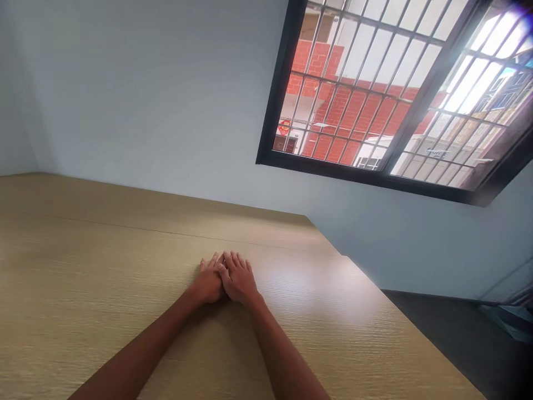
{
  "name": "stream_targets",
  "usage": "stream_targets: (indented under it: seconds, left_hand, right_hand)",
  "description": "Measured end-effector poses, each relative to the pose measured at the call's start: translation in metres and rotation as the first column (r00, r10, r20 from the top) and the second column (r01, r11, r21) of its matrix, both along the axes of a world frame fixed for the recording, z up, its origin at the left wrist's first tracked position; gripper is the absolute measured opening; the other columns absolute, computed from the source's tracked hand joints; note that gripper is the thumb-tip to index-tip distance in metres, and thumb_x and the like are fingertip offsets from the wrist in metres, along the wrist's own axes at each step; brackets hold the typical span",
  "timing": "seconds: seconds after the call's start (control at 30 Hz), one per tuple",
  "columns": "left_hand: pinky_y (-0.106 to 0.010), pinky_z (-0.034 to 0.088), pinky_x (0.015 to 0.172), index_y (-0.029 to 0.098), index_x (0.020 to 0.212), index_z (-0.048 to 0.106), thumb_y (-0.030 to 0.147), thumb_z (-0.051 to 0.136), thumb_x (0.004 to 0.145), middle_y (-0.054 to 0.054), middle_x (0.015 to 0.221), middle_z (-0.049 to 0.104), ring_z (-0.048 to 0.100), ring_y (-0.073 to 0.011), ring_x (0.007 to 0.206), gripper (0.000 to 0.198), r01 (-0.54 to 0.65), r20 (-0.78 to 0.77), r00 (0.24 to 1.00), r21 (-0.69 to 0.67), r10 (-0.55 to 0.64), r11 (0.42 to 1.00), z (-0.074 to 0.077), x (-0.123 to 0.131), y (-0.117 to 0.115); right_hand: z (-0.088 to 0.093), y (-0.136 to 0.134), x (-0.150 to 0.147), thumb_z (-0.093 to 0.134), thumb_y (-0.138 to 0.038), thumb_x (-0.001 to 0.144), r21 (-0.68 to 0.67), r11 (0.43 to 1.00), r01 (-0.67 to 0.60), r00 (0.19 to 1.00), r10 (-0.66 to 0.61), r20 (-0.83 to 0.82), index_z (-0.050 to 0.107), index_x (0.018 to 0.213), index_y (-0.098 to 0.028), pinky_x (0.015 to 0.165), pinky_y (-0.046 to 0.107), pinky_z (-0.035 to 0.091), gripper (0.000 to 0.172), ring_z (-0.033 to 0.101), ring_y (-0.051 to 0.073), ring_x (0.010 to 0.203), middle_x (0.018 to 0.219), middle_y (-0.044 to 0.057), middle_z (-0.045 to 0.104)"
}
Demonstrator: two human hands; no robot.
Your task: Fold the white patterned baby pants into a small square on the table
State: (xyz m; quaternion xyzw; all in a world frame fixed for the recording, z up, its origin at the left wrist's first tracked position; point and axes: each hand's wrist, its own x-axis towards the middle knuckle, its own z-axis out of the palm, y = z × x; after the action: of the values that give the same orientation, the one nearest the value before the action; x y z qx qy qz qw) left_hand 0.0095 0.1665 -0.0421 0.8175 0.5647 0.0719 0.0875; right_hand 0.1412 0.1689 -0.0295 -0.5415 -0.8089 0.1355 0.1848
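Both my hands rest together on a wide, pale wood-grain table [125, 266], near the middle of the view. My left hand [208, 282] lies with its fingers stretched forward, and its inner side is partly covered. My right hand [238, 278] overlaps that edge, its thumb lying across the left hand and its fingers extended away from me. No object shows in or under either hand, though the undersides of the palms are hidden.
A thin seam crosses the table parallel to its far edge. The right edge slants down toward a dark floor [433, 328]. A grey-white wall [158, 94] stands behind, with a barred, dark-framed window [325, 161] at upper right. A pale greenish item [510, 322] lies at far right.
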Motion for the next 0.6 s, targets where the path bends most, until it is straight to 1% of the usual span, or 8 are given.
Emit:
stream_targets:
  seconds: [0.13, 0.27, 0.4, 0.5, 0.6]
  left_hand:
    - [-0.068, 0.012, 0.118, 0.014, 0.162, 0.015, 0.027, 0.036, 0.095, -0.011, 0.166, 0.006, 0.003, -0.0356, 0.154, 0.071, -0.038, 0.008, 0.999, -0.008, 0.038, 0.999, 0.002, 0.003, 0.000]
    - [-0.069, 0.014, 0.117, 0.017, 0.161, 0.020, 0.025, 0.032, 0.096, -0.011, 0.166, 0.013, 0.007, -0.0352, 0.154, 0.067, -0.062, 0.053, 0.997, 0.003, 0.061, 0.998, 0.000, 0.004, 0.001]
    - [-0.067, 0.018, 0.117, 0.017, 0.160, 0.025, 0.026, 0.028, 0.100, -0.011, 0.165, 0.016, 0.012, -0.0349, 0.153, 0.061, -0.070, 0.067, 0.995, 0.019, 0.068, 0.997, 0.000, 0.005, 0.000]
    - [-0.068, 0.018, 0.117, 0.014, 0.156, 0.034, 0.023, 0.026, 0.101, -0.014, 0.163, 0.024, 0.019, -0.0354, 0.151, 0.056, -0.077, 0.036, 0.997, 0.102, 0.074, 0.992, -0.001, 0.007, -0.004]
    - [-0.069, 0.015, 0.118, 0.011, 0.147, 0.048, 0.019, 0.028, 0.101, -0.016, 0.158, 0.035, 0.022, -0.0354, 0.150, 0.051, -0.043, 0.005, 0.999, 0.261, 0.043, 0.964, 0.000, 0.011, -0.008]
  right_hand:
    - [-0.003, 0.006, 0.008, 0.025, -0.057, 0.106, -0.017, 0.996, 0.091, 0.995, -0.091, 0.034, 0.035, 0.158, -0.021, 0.121, 0.057, 0.012, 0.064, 0.016, 0.031, 0.153, 0.164, 0.008, 0.022]
    - [-0.004, 0.009, 0.011, 0.024, -0.058, 0.105, -0.028, 0.992, 0.124, 0.991, -0.122, 0.056, 0.036, 0.157, -0.021, 0.120, 0.060, 0.011, 0.065, 0.015, 0.033, 0.153, 0.164, 0.009, 0.022]
    - [-0.002, 0.009, 0.012, 0.024, -0.059, 0.105, -0.044, 0.990, 0.133, 0.990, -0.130, 0.061, 0.036, 0.157, -0.021, 0.120, 0.061, 0.010, 0.065, 0.013, 0.032, 0.153, 0.165, 0.009, 0.020]
    - [-0.001, 0.009, 0.015, 0.024, -0.057, 0.106, -0.058, 0.988, 0.145, 0.988, -0.142, 0.058, 0.037, 0.156, -0.021, 0.120, 0.062, 0.010, 0.064, 0.013, 0.032, 0.153, 0.165, 0.009, 0.019]
    - [0.000, 0.010, 0.018, 0.025, -0.055, 0.106, -0.065, 0.985, 0.161, 0.987, -0.159, 0.038, 0.039, 0.155, -0.021, 0.119, 0.064, 0.011, 0.061, 0.014, 0.032, 0.153, 0.164, 0.009, 0.021]
